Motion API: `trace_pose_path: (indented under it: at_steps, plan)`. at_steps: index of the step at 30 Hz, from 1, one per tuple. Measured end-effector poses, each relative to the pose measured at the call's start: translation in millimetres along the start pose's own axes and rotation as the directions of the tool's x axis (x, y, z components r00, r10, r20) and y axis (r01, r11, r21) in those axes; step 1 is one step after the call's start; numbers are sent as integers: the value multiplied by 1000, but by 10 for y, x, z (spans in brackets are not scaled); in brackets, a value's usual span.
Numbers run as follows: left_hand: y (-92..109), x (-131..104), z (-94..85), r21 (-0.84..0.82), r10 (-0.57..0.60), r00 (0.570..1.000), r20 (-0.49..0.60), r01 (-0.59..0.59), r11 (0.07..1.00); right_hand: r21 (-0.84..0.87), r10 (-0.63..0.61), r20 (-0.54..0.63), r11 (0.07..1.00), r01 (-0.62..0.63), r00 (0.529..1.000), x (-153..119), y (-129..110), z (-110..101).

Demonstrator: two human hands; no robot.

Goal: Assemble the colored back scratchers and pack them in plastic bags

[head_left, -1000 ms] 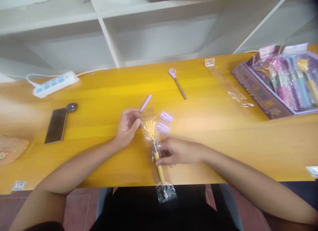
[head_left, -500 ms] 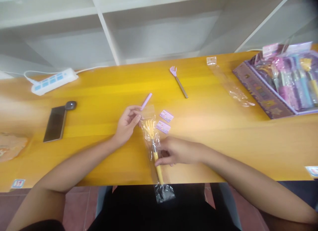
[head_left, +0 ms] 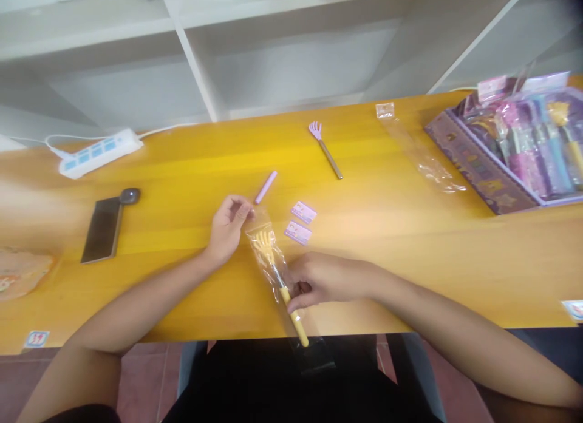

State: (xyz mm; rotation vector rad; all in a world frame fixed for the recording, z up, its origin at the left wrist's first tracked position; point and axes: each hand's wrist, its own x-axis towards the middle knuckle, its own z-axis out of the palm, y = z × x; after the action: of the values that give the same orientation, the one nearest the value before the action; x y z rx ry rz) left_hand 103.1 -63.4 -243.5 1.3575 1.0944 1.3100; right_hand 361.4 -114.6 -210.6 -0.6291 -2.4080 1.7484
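A yellow back scratcher (head_left: 297, 323) with a claw-shaped head lies slantwise inside a clear plastic bag (head_left: 259, 224). My left hand (head_left: 229, 226) pinches the bag's upper corner between thumb and fingers. Lower down, my right hand (head_left: 314, 280) grips the scratcher's yellow handle through the plastic, its fingers partly hidden. The bag's bottom end hangs past the table edge. Just beyond my left hand lies a purple handle tube (head_left: 265, 187). Two small purple cards, an upper card (head_left: 304, 212) and a lower card (head_left: 297, 232), rest right of the bag. Farther back is a purple claw head on a metal rod (head_left: 327, 153).
At the right stands a purple display box (head_left: 483, 162) of bagged back scratchers. An unfilled clear bag (head_left: 423, 156) lies beside it. On the left are a power strip (head_left: 101, 153), a phone (head_left: 102, 229), a dark rounded object (head_left: 130, 196) and an orange-printed packet (head_left: 22, 272). Shelving borders the table's back.
The bagged scratcher's claw end has swung left and toward me, while its handle end has shifted right. My left hand has moved slightly left with the bag's top, away from the purple tube.
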Motion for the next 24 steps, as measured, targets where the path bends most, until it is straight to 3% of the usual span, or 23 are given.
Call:
trace_pose_path:
  at_steps: [4, 11, 19, 22, 24]
  plan:
    - [-75, 4, -17, -68, -94, 995, -19, 93, 993, -16, -24, -21, 1000, 24, 999, 4, 8, 25]
    - [-26, 23, 27, -164, -37, 999, -17, 33, 986, -6, -14, -60, 1000, 14, 998, 43, 54, 90]
    - [-96, 27, 23, -130, -31, 999, -9, 29, 991, 61, 24, -159, 998, -14, 987, 71, -18, 200]
    - [-132, 22, 0, -112, -43, 999, 8, 44, 993, -7, 1, -131, 1000, -2, 991, 53, -20, 158]
    - [-137, 14, -13, -107, -67, 998, 15, 68, 992, -160, -2, -183, 987, -28, 983, 37, 12, 99]
